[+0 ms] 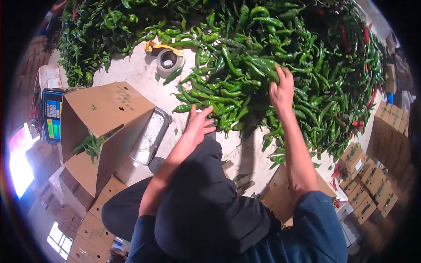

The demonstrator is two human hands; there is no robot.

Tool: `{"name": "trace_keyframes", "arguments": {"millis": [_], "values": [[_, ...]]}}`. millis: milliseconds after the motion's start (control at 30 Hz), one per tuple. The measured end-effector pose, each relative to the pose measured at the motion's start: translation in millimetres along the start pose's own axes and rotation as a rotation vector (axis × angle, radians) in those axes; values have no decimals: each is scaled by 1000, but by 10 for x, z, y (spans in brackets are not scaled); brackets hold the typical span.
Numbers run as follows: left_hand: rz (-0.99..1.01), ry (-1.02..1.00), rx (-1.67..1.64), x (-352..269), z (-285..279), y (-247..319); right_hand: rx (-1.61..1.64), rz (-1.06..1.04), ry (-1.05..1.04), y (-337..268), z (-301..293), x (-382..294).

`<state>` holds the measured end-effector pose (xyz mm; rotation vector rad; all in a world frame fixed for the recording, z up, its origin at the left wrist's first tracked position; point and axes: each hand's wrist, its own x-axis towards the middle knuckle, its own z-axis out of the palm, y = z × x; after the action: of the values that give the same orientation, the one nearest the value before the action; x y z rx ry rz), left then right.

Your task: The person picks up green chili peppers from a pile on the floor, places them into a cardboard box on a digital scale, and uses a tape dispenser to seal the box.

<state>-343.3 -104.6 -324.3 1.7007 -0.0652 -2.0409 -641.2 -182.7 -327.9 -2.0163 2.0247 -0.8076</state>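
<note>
A large heap of long green peppers spreads over the pale surface in front of me. My right hand grips a few green peppers over the middle of the heap. Near the heap's front edge, beside my knee, my left hand has its fingers spread and holds nothing. To my left, an open cardboard box lies tilted on a digital scale, with some green peppers inside. The scale's keypad and display panel shows behind the box.
A tape dispenser with a roll of tape stands left of the peppers. Closed cartons are stacked at lower left, and more cartons at right. Red peppers lie along the heap's right side. A cardboard piece lies by my right arm.
</note>
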Motion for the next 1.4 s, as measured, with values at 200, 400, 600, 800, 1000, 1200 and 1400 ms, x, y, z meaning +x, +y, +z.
{"name": "trace_keyframes", "arguments": {"millis": [200,400,600,800,1000,1200,1400], "values": [[87,-149,-26,-11,371,11,-521,-6,-412,-294,67,472],[147,-68,-127,111,491,-54,-216,200,-632,-237,-52,321],[79,-85,-136,168,534,-78,-224,187,-786,-161,56,175],[216,129,-3,295,643,-237,-248,155,-886,-177,145,302],[195,-17,-143,104,538,-139,-380,95,-1121,-442,-4,234],[231,-121,-217,218,664,-62,-405,-6,-1182,-105,106,523],[412,-159,-108,369,766,-47,519,400,-1341,-265,41,549]]}}
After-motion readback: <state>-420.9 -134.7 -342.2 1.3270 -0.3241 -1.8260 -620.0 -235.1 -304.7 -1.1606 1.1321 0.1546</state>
